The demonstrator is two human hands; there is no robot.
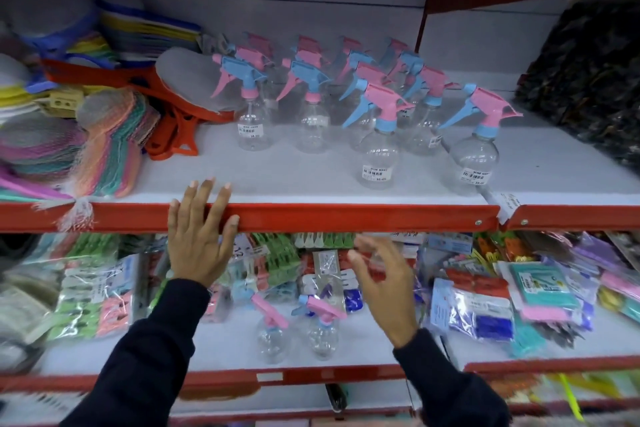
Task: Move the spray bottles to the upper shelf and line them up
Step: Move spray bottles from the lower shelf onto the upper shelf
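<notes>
Several clear spray bottles with pink and blue trigger heads stand on the upper shelf (277, 180), loosely grouped; the two nearest are one (378, 152) at the front and another (475, 156) to its right. Two more spray bottles stand on the lower shelf (225, 343): one (272, 333) on the left, one (322, 329) beside it. My left hand (199, 236) lies flat on the red front edge of the upper shelf, fingers spread. My right hand (384, 274) hovers open, slightly blurred, above and right of the lower bottles, holding nothing.
Netted stacks of colourful scrubbers (104, 146) and red-handled brushes (180, 107) fill the upper shelf's left. A dark patterned bundle (588, 80) sits at its right. Bagged clothes pegs (97, 291) and packets (485, 302) crowd the lower shelf around the bottles.
</notes>
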